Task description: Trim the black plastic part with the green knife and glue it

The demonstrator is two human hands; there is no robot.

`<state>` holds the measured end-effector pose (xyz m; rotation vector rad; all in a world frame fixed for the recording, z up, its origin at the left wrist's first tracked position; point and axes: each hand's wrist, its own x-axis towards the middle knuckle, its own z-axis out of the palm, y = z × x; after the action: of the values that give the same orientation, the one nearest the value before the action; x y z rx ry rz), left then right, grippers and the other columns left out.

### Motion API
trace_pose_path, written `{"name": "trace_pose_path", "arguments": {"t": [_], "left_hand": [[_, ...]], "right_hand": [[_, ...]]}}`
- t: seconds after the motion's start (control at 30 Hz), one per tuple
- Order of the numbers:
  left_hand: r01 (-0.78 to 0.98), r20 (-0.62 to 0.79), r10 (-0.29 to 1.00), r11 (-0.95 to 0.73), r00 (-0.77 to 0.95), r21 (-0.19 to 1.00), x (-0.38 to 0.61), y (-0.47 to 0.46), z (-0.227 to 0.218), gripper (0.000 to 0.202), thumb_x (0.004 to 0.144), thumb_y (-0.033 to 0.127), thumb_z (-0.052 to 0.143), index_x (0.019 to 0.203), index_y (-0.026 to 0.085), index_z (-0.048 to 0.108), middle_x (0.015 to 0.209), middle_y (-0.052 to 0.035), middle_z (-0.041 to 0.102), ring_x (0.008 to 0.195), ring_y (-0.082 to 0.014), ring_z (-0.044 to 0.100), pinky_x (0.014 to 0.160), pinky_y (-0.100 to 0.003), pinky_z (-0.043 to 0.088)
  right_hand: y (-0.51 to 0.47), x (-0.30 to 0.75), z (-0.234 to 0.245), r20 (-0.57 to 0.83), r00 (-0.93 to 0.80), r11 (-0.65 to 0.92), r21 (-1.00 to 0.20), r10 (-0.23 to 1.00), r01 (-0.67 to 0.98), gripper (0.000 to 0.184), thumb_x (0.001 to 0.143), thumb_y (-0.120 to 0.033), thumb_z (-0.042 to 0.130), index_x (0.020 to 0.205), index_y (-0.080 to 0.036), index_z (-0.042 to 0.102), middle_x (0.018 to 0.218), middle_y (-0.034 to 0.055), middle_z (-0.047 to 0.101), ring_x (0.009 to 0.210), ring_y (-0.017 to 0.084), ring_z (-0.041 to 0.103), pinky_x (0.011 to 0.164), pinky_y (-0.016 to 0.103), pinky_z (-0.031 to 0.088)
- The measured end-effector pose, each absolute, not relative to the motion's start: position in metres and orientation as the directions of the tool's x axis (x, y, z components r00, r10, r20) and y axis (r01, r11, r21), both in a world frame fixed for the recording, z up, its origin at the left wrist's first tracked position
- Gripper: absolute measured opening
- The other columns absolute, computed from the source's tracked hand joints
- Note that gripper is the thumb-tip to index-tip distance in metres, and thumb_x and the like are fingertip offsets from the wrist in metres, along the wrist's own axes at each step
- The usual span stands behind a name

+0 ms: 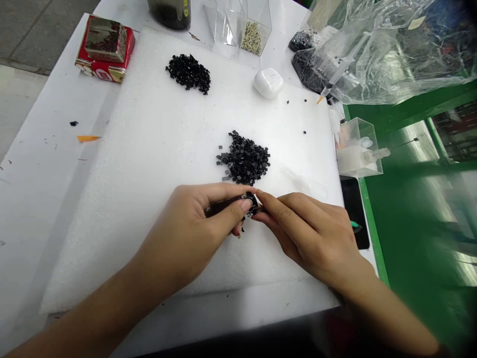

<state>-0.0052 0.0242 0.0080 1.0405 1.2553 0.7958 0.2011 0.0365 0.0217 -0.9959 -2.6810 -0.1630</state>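
My left hand (201, 223) is closed around a dark, glossy elongated piece (219, 205), with thumb and fingers near its right end. Small black bits show at that end; its exact kind is hidden by my fingers. Touching the same end, my right hand (313, 228) has thumb and forefinger pinched on something dark and too small to name. Just beyond both hands lies a pile of small flat black squares (248, 159) on the white foam sheet (149, 149). Farther back on the foam is a second pile of small black parts (189, 73).
A white rounded case (269, 83) sits on the foam. Behind it stand clear plastic bins, one holding pale small parts (252, 39). Clear plastic bags (372, 59) fill the back right. A red box (104, 54) is at back left, a clear container (359, 149) at right.
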Motion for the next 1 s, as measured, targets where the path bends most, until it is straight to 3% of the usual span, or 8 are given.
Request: {"name": "trace_pose_path", "arguments": {"t": [0.2,0.47,0.7,1.0], "left_hand": [[0.093,-0.388,0.908,0.377,0.159,0.922,-0.0051,0.0248,0.0098,0.024,0.088,0.038,0.07,0.111,0.036,0.074,0.064,0.0074,0.066,0.064,-0.0089,0.061,0.061,-0.019,0.05],[0.084,-0.415,0.896,0.406,0.157,0.91,-0.0052,0.026,0.012,0.023,0.087,0.038,0.07,0.109,0.034,0.075,0.062,0.0076,0.065,0.063,-0.0085,0.059,0.063,-0.019,0.049],[0.063,-0.432,0.883,0.428,0.184,0.902,-0.0051,0.0262,0.0084,0.024,0.088,0.041,0.069,0.11,0.036,0.074,0.065,0.0067,0.065,0.064,-0.0101,0.058,0.063,-0.023,0.048],[0.075,-0.455,0.874,0.449,0.173,0.891,-0.0057,0.0255,0.008,0.029,0.086,0.044,0.07,0.113,0.035,0.074,0.068,0.0048,0.067,0.064,-0.0125,0.055,0.06,-0.026,0.046]], "right_hand": [[0.0398,0.2008,0.0213,0.278,-0.711,0.754,-0.087,0.646,0.651,0.017,0.098,-0.026,0.06,0.107,-0.013,0.067,0.081,0.0027,0.067,0.061,0.011,0.06,0.054,0.026,0.042],[0.042,0.2012,0.021,0.266,-0.701,0.746,-0.148,0.662,0.649,0.017,0.1,-0.029,0.057,0.101,-0.015,0.068,0.079,0.0014,0.068,0.057,0.009,0.056,0.05,0.025,0.039],[0.0373,0.2017,0.0224,0.296,-0.692,0.733,-0.043,0.659,0.679,0.028,0.095,-0.026,0.066,0.119,-0.012,0.066,0.08,0.0025,0.067,0.064,0.011,0.061,0.056,0.026,0.043],[0.0376,0.2014,0.021,0.339,-0.703,0.741,0.026,0.625,0.671,0.03,0.096,-0.026,0.064,0.122,-0.012,0.062,0.081,0.0034,0.069,0.064,0.011,0.062,0.057,0.026,0.047]]}}
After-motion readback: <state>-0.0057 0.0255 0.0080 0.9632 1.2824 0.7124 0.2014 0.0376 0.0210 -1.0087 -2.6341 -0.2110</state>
